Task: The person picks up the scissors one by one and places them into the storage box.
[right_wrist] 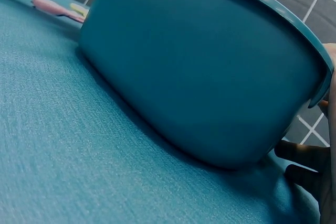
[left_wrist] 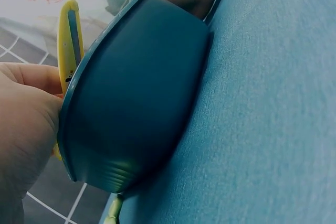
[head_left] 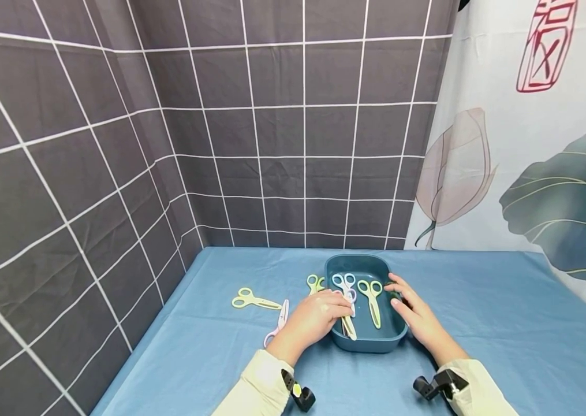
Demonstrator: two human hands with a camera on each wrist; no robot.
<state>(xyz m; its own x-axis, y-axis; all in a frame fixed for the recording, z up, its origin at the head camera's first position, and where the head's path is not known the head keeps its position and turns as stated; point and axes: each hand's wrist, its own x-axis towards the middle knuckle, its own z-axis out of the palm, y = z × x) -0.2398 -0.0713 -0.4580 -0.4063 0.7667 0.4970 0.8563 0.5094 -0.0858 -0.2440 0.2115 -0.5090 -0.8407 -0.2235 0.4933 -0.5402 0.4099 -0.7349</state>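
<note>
In the head view, a blue-green tub (head_left: 368, 344) stood on the blue surface (head_left: 209, 358). White-handled scissors (head_left: 343, 279) lay inside, towards the tub's far left, with lavender-handled scissors (head_left: 353, 293) just nearer; green scissors (head_left: 374, 306) lay in the tub's middle, tips towards its near wall. The left hand (head_left: 313, 315) was over the tub's left wall, fingers closed on held scissors (head_left: 349, 328), which were yellow, their tips pointing towards the tub's near wall. The right hand (head_left: 420, 318) rested against the tub's right wall, fingers loosely extended and apart, touching it. Outside the tub, a pale-green pair (head_left: 314, 283) lay just beside its left wall; pink scissors (head_left: 282, 318) and lime scissors (head_left: 253, 299) lay farther left of it.

The left wrist view showed the tub's outer wall in place of its contents. The held scissors projected above the tub's rim in the left hand's pinch, and something green (left_wrist: 113, 211) showed by the tub's base.

The right wrist view also hid the contents. It showed the right hand's straight, spread fingers (right_wrist: 302, 155) below the tub's rim, two of them hidden from the head camera, with pink and yellowish pieces beyond the tub.
</note>
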